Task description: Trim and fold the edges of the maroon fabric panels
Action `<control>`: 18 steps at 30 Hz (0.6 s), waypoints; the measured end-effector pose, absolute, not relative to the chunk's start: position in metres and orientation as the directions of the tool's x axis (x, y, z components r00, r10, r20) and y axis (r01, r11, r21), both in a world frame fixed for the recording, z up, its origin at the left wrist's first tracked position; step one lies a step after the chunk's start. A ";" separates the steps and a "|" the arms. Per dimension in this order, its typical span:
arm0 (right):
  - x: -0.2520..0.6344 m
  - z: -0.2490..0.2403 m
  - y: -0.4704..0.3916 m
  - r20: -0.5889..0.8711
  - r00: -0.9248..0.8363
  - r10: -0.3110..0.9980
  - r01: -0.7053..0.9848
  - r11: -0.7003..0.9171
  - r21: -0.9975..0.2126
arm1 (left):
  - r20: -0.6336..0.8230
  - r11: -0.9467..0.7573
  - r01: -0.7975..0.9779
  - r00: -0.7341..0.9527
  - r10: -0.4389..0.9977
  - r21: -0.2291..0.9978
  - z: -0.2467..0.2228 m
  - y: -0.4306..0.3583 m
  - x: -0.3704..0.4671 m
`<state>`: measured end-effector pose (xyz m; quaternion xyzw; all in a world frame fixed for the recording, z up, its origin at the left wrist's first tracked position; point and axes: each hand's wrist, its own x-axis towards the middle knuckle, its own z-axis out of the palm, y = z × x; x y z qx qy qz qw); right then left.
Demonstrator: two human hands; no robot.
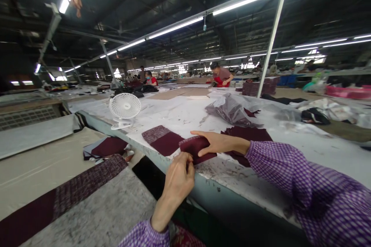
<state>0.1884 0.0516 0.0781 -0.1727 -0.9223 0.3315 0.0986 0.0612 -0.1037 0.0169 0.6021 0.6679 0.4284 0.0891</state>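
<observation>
A maroon fabric piece (193,146) with a speckled edge lies at the front edge of the white table, curled up under my hands. My left hand (180,173) pinches its near edge with bent fingers. Across its top and right side rests my right hand (213,142), thumb and fingers apart around the cloth. Just left of it, a flat stack of maroon and speckled cloth (165,141) touches the piece. More maroon pieces (252,134) lie under and beyond my right wrist.
A white fan (125,106) stands at the table's left edge. Behind my right arm lies a clear plastic bag (228,109). A white pole (274,34) rises at the right. Lower left, another surface (95,204) holds long maroon cloth. People work farther back.
</observation>
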 end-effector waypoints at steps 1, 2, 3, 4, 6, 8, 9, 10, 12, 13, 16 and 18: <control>0.192 0.076 0.052 0.071 -0.918 0.391 0.260 0.725 -0.638 | 0.362 -0.110 0.706 -0.217 0.907 0.699 0.021 -0.108 0.063; 0.194 0.074 0.053 0.073 -0.918 0.391 0.251 0.713 -0.654 | 0.337 -0.131 0.678 -0.181 0.924 0.723 0.024 -0.112 0.062; 0.196 0.073 0.053 0.068 -0.923 0.378 0.230 0.686 -0.690 | 0.333 -0.152 0.649 -0.165 0.928 0.745 0.028 -0.115 0.060; 0.197 0.072 0.054 0.050 -0.934 0.354 0.204 0.642 -0.739 | 0.355 -0.165 0.629 -0.188 0.916 0.760 0.031 -0.117 0.057; 0.199 0.071 0.055 -0.001 -0.958 0.288 0.161 0.533 -0.831 | 0.463 -0.158 0.636 -0.348 0.815 0.756 0.037 -0.119 0.047; 0.199 0.069 0.057 -0.032 -0.974 0.223 0.137 0.472 -0.871 | 0.556 -0.114 0.665 -0.503 0.661 0.738 0.041 -0.116 0.036; 0.197 0.068 0.058 -0.037 -0.979 0.202 0.131 0.478 -0.869 | 0.572 -0.092 0.677 -0.532 0.624 0.730 0.042 -0.112 0.032; 0.196 0.066 0.059 -0.033 -0.981 0.191 0.126 0.502 -0.855 | 0.572 -0.077 0.689 -0.527 0.629 0.720 0.043 -0.108 0.029; 0.190 0.060 0.059 -0.016 -0.983 0.183 0.119 0.569 -0.813 | 0.536 -0.068 0.730 -0.432 0.725 0.680 0.042 -0.096 0.030; 0.186 0.056 0.059 0.002 -0.983 0.182 0.109 0.595 -0.796 | 0.500 -0.064 0.755 -0.367 0.784 0.653 0.040 -0.088 0.032; 0.179 0.047 0.061 0.071 -0.977 0.201 0.085 0.672 -0.735 | 0.354 0.011 0.804 -0.274 0.894 0.595 0.032 -0.063 0.041; 0.179 0.043 0.066 0.090 -0.957 0.277 0.152 0.737 -0.659 | 0.293 0.066 0.819 -0.278 0.915 0.571 0.025 -0.046 0.045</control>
